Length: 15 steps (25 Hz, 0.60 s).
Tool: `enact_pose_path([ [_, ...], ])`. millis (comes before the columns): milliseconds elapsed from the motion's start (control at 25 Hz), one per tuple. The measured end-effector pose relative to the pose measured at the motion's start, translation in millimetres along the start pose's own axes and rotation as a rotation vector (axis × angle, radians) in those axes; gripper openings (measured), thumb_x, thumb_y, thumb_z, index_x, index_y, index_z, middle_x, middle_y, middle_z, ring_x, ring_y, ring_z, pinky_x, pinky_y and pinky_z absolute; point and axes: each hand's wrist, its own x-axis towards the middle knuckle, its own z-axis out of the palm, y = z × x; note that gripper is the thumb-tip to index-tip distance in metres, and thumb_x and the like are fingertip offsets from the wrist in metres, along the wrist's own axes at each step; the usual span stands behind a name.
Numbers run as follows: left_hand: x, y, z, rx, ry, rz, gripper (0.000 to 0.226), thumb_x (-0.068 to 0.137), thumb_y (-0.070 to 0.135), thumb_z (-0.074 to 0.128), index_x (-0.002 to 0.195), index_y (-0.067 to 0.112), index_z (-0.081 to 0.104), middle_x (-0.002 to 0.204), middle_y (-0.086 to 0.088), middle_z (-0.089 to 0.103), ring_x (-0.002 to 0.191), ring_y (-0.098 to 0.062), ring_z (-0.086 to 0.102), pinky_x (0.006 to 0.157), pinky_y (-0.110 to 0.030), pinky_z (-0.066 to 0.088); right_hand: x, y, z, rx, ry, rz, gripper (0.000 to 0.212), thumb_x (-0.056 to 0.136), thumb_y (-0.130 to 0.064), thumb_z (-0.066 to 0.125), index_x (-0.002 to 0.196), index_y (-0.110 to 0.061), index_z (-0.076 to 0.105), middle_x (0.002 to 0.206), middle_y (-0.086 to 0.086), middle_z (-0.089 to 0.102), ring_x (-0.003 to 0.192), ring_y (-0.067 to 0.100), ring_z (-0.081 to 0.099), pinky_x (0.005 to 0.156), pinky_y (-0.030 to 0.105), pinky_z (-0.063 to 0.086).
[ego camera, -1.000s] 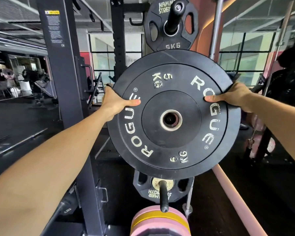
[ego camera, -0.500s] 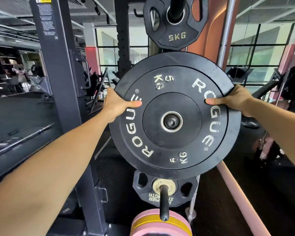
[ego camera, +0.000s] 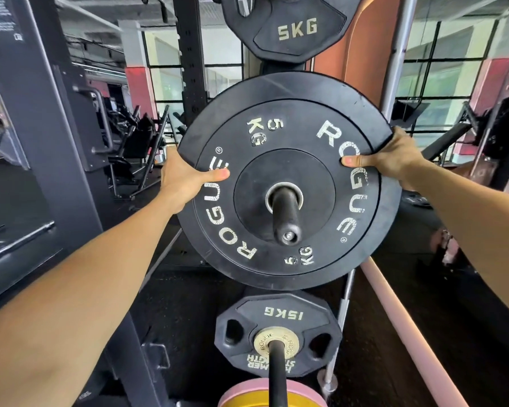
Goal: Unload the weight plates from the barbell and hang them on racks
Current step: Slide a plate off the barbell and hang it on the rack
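On my far left I see a dark upright post [ego camera: 46,136] of the rack, with gym machines [ego camera: 135,142] blurred behind it. My left hand [ego camera: 185,179] grips the left edge of the black ROGUE 5 KG plate [ego camera: 288,148], thumb pressed flat on its face, the other fingers hidden behind the rim. The plate sits on a black storage peg [ego camera: 285,214], which pokes out through the centre hole toward me. Above it a 5KG plate [ego camera: 291,27] hangs on a higher peg; below it a 15KG plate [ego camera: 278,333] hangs on a lower peg [ego camera: 276,374], and under that I see pink and yellow discs [ego camera: 247,396]. My right hand [ego camera: 391,157] clamps the plate's right edge the same way, thumb on the face. A pink bar [ego camera: 409,333] slants down on the right.
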Motion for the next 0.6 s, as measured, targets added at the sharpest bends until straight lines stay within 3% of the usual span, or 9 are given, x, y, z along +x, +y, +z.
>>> enact_pose_path([
  [160,30,-2,18,0.002,-0.009,0.015,0.090,0.047,0.038,0.098,0.116,0.018,0.044,0.114,0.006,0.061,0.106,-0.016,0.059,0.089,-0.036,0.050,32,17,13,0.032,0.017,0.003,0.106,0.028,-0.037,0.099,0.123,-0.019,0.054,0.111,-0.007,0.068,0.096,0.015,0.067,0.081,0.031,0.055],
  [600,56,-15,31,-0.018,-0.026,0.043,0.088,0.050,0.035,0.098,0.116,0.021,0.042,0.110,0.011,0.060,0.108,-0.015,0.059,0.095,-0.038,0.049,68,41,21,0.042,0.025,-0.023,0.109,0.022,-0.045,0.100,0.119,-0.016,0.060,0.107,-0.005,0.072,0.092,0.013,0.071,0.080,0.035,0.060],
])
